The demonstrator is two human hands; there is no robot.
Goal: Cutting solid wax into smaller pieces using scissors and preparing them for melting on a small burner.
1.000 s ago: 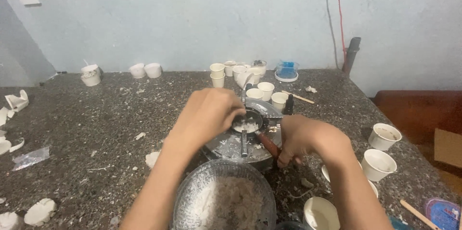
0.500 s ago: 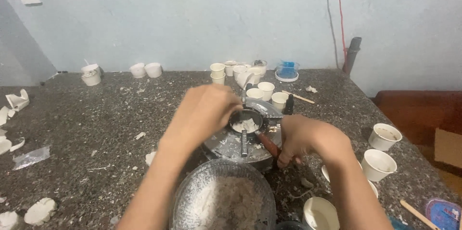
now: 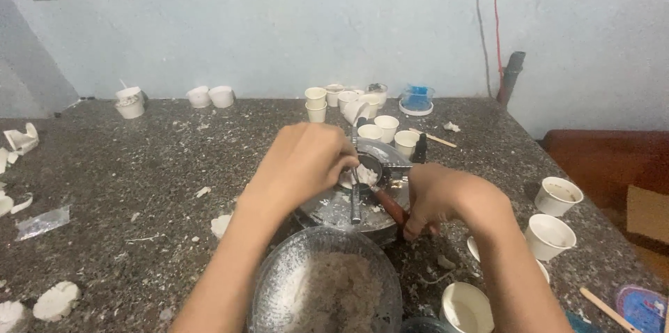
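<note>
The right hand (image 3: 435, 197) is clenched round the red-brown handle (image 3: 388, 207) of a small metal ladle (image 3: 366, 169) — it sits over the round burner (image 3: 341, 207) near the stone table's (image 3: 139, 166) front edge. The left hand (image 3: 306, 159) pinches white wax bits (image 3: 362, 176) in the ladle's bowl (fingertips hidden) — a glass bowl (image 3: 324, 284) of flakes stands just in front.

The head-worn camera is looking down and forward, close over the speckled dark stone bench (image 3: 139, 166), facing the pale blue wall (image 3: 279, 19).

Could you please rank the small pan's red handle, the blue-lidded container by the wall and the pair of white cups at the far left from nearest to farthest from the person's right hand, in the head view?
From the right hand:
1. Red handle: gripped by that hand, so nearest.
2. Blue-lidded container: at the far table edge, near the wall.
3. Pair of white cups: far left along the wall, farthest.
</note>
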